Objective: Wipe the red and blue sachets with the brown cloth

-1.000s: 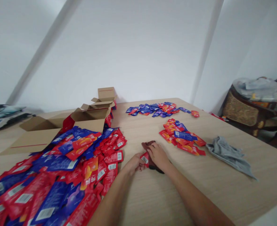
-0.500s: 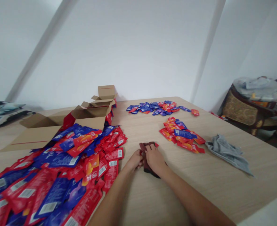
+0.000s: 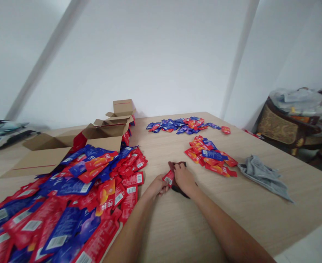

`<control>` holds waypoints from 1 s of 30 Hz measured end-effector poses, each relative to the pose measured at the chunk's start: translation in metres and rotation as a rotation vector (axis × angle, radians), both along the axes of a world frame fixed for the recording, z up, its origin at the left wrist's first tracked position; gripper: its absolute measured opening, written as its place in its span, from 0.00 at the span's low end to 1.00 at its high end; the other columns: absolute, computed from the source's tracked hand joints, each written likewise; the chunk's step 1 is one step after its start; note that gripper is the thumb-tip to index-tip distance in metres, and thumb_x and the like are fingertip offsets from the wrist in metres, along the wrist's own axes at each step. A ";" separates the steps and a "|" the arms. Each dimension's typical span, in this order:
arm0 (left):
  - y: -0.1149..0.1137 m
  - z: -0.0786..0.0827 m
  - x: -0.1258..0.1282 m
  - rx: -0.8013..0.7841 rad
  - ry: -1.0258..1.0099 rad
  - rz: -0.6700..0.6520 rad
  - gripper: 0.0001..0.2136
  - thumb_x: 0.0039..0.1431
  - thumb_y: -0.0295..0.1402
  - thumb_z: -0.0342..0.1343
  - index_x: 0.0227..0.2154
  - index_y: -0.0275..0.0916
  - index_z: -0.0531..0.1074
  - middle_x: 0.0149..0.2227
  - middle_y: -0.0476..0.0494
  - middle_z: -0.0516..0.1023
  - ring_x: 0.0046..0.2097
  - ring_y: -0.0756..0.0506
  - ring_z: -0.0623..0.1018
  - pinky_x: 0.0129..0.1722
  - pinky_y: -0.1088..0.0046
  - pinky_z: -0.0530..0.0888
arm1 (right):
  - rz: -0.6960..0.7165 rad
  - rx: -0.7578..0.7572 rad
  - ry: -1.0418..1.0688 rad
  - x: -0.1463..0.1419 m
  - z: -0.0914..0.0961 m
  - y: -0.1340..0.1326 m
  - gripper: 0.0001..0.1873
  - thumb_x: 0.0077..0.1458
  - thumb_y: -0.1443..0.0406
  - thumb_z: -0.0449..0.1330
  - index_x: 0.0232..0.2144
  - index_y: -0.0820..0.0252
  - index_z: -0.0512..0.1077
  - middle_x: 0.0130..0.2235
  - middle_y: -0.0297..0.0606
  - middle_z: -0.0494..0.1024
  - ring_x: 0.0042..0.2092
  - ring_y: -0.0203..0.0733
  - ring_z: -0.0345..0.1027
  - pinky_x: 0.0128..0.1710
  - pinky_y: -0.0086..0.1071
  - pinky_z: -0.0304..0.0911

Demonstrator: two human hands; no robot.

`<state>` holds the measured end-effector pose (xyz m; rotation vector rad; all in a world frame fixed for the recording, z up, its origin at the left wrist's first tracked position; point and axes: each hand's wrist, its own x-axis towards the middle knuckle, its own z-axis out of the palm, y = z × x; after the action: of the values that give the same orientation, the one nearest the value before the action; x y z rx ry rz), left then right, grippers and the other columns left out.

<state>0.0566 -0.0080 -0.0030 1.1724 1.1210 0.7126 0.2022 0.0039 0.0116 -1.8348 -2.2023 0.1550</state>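
Red sachet pinched at the left hand, brown cloth against it under the right

The left hand (image 3: 158, 185) has its fingers closed on one end of a red sachet (image 3: 169, 178), whose white label faces up. Just right of that grip, the right hand (image 3: 185, 179) has its bent fingers closed over a dark-edged brown cloth (image 3: 172, 166) that meets the sachet. How hard either hand presses cannot be told, and the right fingers hide part of the sachet.

The likeliest trouble is a slip: if the cloth drags harder than the left fingers pinch, the sachet could pull free or crease. A loose fold of cloth could also catch under the sachet and turn it.

Left of the grip, close by the left forearm, lies a large heap of red and blue sachets (image 3: 76, 188), loosely overlapped; an outward swing of that elbow could brush its edge and set some sliding into the bare strip of table (image 3: 161, 149). Open cardboard boxes (image 3: 40, 159) stand beyond the heap.

Ahead and to the right of the grip is a small cluster of sachets (image 3: 214, 156), with a crumpled grey cloth (image 3: 262, 179) beside it; a wide reach rightward could disturb both. A farther group of sachets (image 3: 177, 126) lies well beyond the grip, out of harm's way.
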 end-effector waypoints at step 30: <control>0.000 -0.010 0.009 0.188 -0.109 0.431 0.18 0.42 0.35 0.57 0.36 0.39 0.57 0.16 0.56 0.70 0.13 0.52 0.66 0.13 0.81 0.60 | -0.069 0.023 -0.019 0.016 0.001 0.013 0.16 0.61 0.65 0.43 0.48 0.59 0.64 0.44 0.45 0.66 0.44 0.42 0.63 0.38 0.31 0.59</control>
<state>0.0652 -0.0080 -0.0133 1.0401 1.2481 1.2210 0.2183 0.0174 0.0124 -1.9043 -2.1413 0.0991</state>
